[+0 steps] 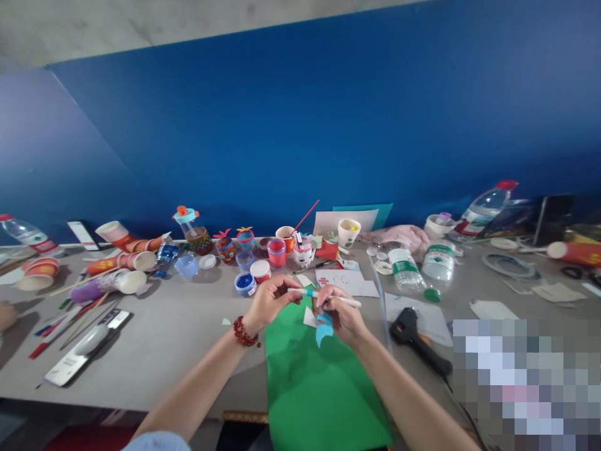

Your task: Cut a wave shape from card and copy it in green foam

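Observation:
My left hand [268,305], with a red bead bracelet [246,332] at the wrist, pinches one end of a white marker [350,302] with a teal band. My right hand [345,316] grips the marker's other part. A curved light-blue paper cutout [323,335] hangs from the fingers of the same hand. Both hands are above a large green sheet [323,394] that reaches over the table's front edge. A small white paper piece [310,317] shows between the hands, partly hidden. Beyond them lies a white paper [340,282] with drawn marks.
Paint jars, including an open blue one [245,284], and decorated cups stand behind my hands. A black glue gun [417,341] and cut plastic bottles [439,260] lie to the right. Paper cups, brushes and a white-and-black case [89,347] are on the left. A blue wall [282,125] rises behind.

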Demonstrator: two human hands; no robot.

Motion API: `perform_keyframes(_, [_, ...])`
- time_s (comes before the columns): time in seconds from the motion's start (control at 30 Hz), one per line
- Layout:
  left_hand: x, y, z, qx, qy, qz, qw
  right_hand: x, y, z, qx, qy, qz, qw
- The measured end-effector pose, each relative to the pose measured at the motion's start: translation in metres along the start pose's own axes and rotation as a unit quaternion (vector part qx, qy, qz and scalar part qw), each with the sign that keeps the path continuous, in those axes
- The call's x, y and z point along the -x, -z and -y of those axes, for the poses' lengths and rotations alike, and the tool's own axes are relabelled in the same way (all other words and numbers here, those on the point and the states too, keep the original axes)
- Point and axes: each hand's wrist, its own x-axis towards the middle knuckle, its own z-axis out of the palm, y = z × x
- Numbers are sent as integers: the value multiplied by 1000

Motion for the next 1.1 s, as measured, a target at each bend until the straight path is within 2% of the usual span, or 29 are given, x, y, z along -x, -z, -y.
perform_keyframes(0.17, [4,-1,4,-76,-64,-18,995,-2,-1,0,-26,-35,1,999])
perform_keyframes(0.37, [7,-5,8,-94,-100,-24,990,-1,-3,4,-55,-47,13,997])
perform_keyframes(0.67, [22,-5,20,-109,-96,-26,989,2,-3,-4,-37,-76,24,996])
perform_keyframes(0.93, [37,-10,13,-131,-102,-35,986,6,-11,-3,-40,-102,31,993])
perform_keyframes(1.1, [29,-9,10,-112,-73,-25,991,3,-10,0,-27,-107,34,993])
